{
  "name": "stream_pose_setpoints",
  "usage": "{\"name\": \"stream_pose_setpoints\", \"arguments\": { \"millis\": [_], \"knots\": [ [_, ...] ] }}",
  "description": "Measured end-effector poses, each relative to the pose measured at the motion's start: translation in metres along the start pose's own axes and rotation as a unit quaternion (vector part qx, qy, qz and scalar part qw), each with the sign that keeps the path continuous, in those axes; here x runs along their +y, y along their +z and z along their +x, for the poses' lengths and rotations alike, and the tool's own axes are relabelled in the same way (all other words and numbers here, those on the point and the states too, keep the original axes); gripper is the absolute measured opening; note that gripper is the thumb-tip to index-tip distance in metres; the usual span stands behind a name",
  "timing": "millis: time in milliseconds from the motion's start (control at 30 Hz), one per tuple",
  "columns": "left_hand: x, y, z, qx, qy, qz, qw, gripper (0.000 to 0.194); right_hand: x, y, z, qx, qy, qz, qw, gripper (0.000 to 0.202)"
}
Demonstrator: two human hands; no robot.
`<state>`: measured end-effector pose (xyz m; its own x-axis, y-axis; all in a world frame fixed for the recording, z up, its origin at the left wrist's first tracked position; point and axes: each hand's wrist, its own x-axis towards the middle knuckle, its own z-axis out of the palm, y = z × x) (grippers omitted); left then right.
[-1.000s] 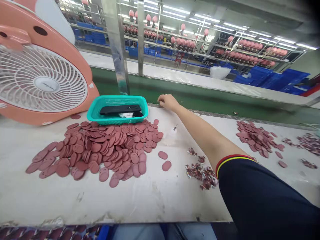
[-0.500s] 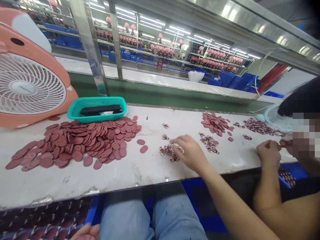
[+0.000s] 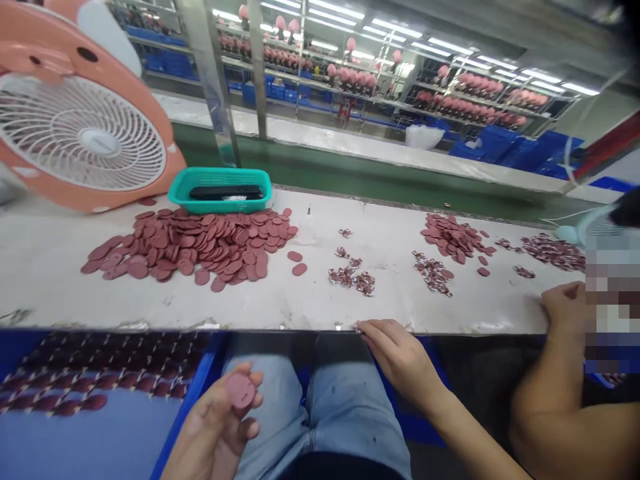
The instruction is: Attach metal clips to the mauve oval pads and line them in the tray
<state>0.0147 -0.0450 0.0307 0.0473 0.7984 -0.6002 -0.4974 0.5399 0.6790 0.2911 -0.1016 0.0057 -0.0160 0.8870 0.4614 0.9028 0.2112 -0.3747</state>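
Note:
My left hand [image 3: 220, 417] pinches a flat reddish-brown oval disc [image 3: 240, 391] with small holes, above my lap. At the table's front edge is my right hand [image 3: 400, 353], its fingers closed together at the tips around something small that is mostly hidden. Just beyond it, small shiny metal-and-brown pieces [image 3: 345, 276] lie in a loose cluster. A large pile of reddish oval discs [image 3: 200, 243] spreads over the left part of the table, with two loose discs [image 3: 299, 269] to its right.
A teal basket [image 3: 220, 203] holding a black object stands behind the pile, beside an orange fan [image 3: 95, 133]. At lower left is a blue tray [image 3: 90, 440] with rows of discs. Another person's arm [image 3: 555, 387] is at right, near more piles [image 3: 453, 237].
My right hand has drawn back from the metal pieces to the table's front edge. My left hand has risen into view with the disc. The camera view has shifted.

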Motion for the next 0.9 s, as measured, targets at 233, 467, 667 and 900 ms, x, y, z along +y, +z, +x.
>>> {"name": "stream_pose_setpoints", "arguments": {
  "millis": [233,467,667,900],
  "knots": [
    [0.004,0.010,-0.023,-0.061,-0.086,0.024,0.994,0.046,-0.080,-0.014,0.032,-0.060,0.127,0.428,0.893,0.012],
    [0.004,0.008,-0.026,-0.147,-0.092,0.034,0.984,0.043,-0.100,-0.005,0.057,-0.147,0.063,0.450,0.878,0.011],
    [0.004,0.005,-0.024,-0.157,-0.117,0.035,0.980,0.039,-0.097,-0.002,0.060,-0.172,0.012,0.414,0.894,0.014],
    [-0.003,-0.002,-0.013,-0.205,-0.127,0.037,0.970,0.037,-0.094,-0.010,0.069,-0.198,-0.068,0.338,0.918,0.014]
  ]
}}
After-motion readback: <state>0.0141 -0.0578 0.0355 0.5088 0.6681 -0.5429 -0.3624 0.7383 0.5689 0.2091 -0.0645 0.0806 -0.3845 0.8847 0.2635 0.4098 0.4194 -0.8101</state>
